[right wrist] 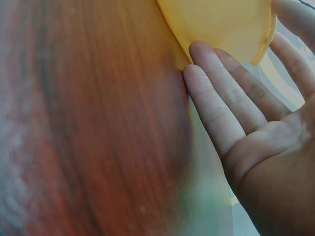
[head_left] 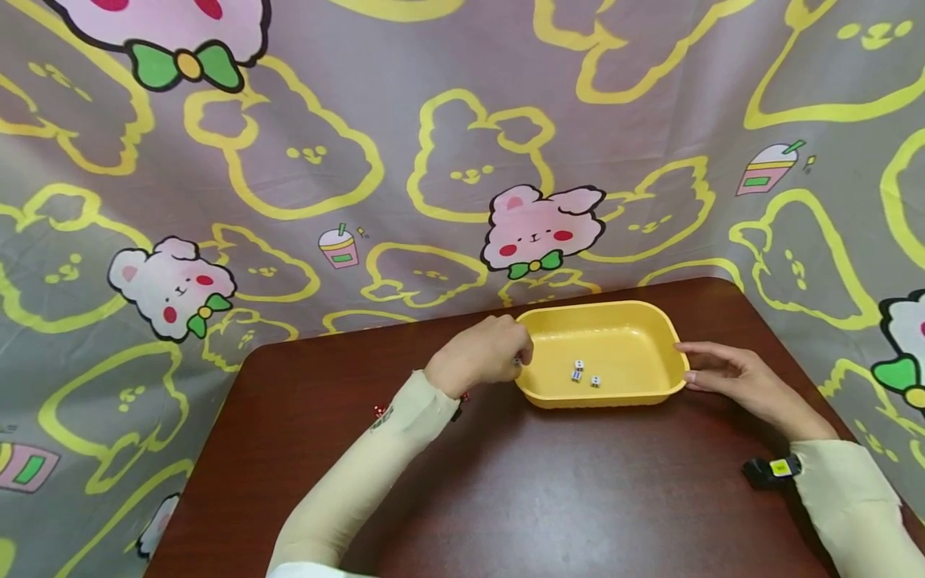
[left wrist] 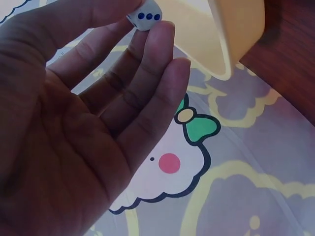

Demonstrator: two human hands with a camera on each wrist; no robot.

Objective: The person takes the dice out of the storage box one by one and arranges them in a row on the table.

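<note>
My left hand is at the left rim of a yellow tray. In the left wrist view, it pinches a white die with blue dots between thumb and fingertips, beside the tray wall. Three more white dice lie inside the tray: an upper die, a die just below it, and one to the right. My right hand is at the tray's right end, its fingers fairly straight; in the right wrist view, fingertips meet the tray's outer side.
The tray stands on a dark brown wooden table, near its back edge. A red die lies by my left forearm, and another small red piece is partly hidden behind the wrist. A patterned cloth hangs around the table.
</note>
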